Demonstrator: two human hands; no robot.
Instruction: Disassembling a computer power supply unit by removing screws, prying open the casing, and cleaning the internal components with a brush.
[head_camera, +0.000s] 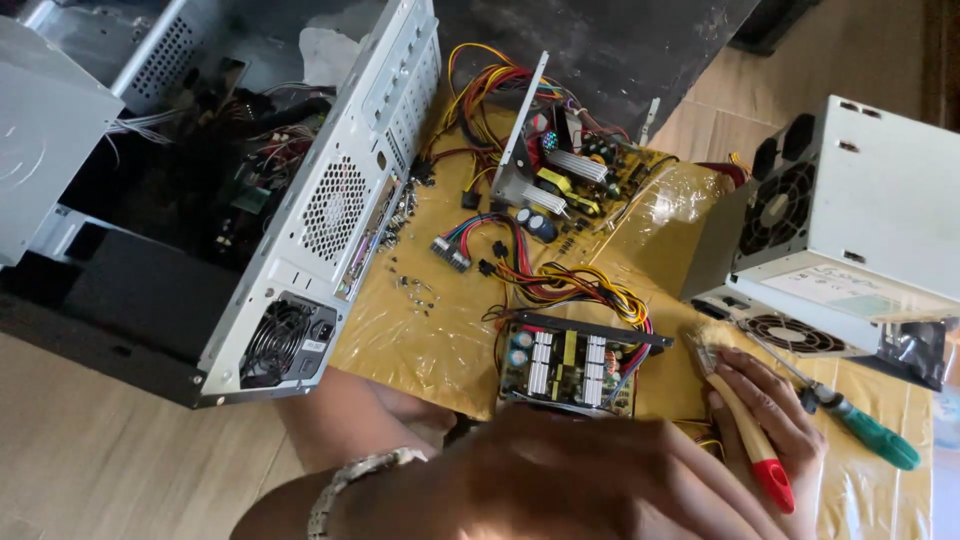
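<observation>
We are dusting the open power supply board (568, 365); our right hand (770, 420) grips the brush (745, 430), our left hand (570, 475) rests, its grip hidden.

Both arms are bare, with no sleeves, and the left wrist wears a silver metal-link bracelet (352, 478).
</observation>
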